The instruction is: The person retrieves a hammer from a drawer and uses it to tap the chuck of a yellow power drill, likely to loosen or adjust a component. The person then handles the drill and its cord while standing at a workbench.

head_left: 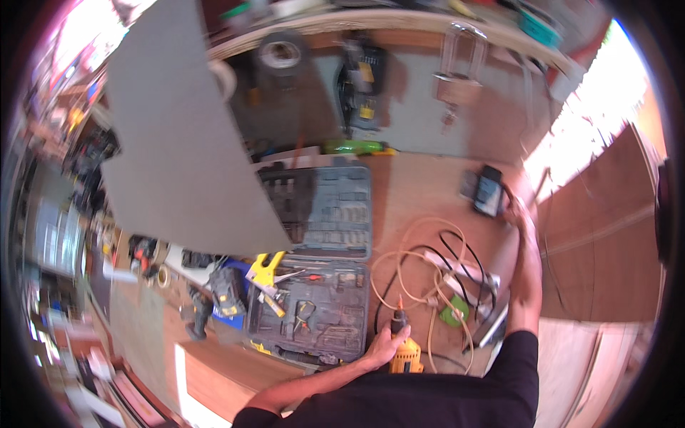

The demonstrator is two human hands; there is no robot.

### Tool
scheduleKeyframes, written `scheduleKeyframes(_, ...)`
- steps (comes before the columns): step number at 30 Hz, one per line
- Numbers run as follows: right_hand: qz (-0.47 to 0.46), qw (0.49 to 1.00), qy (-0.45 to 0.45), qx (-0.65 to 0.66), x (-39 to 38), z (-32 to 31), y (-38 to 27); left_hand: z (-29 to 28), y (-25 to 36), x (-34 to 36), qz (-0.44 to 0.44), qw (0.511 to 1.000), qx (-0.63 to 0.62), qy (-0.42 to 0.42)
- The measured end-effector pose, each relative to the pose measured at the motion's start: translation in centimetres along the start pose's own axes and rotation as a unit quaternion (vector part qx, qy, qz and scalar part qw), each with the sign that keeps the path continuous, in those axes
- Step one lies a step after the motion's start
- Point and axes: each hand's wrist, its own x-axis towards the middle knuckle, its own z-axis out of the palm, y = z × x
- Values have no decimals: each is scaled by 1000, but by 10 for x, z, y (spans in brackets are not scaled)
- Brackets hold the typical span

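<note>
My left hand (386, 347) is closed around the dark nose of a yellow power tool (407, 357), close to my body. A thin orange-tipped piece (400, 305) points away from that nose. At the far right of the bench, my right hand (520, 212) grips the right edge of a dark box-like thing (489, 191) with a pale face. Blur hides what exactly it is. Between my hands lie loops of a pale cord (376, 267), a black cable (479, 265) and a round green thing (454, 312).
Left of my left hand lies an open tool case (360, 314) with a yellow staple gun (265, 269) at its edge. A large grey board (171, 143) rises at the left. Tape (280, 53) and a padlock (457, 87) hang below the shelf (371, 20).
</note>
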Motion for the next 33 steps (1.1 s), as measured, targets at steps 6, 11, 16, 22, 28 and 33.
scheduleKeyframes(6,-50,983,160,75,5,51,81,8,22,-2,19,998,63,6)
scheduleKeyframes(11,-50,902,409,130,-84,129,55,17,16,-5,95,985,139,23)
scheduleKeyframes(16,-20,922,359,141,-209,118,-107,-42,59,-81,240,960,90,-111)
scheduleKeyframes(22,-201,885,407,106,-216,92,-245,-153,38,-168,274,955,-105,-45)
scheduleKeyframes(28,-404,808,272,332,-291,183,-469,-260,-73,-232,268,869,-368,196)
scheduleKeyframes(33,-493,835,79,232,-369,298,-592,-340,-115,-311,236,814,-425,317)
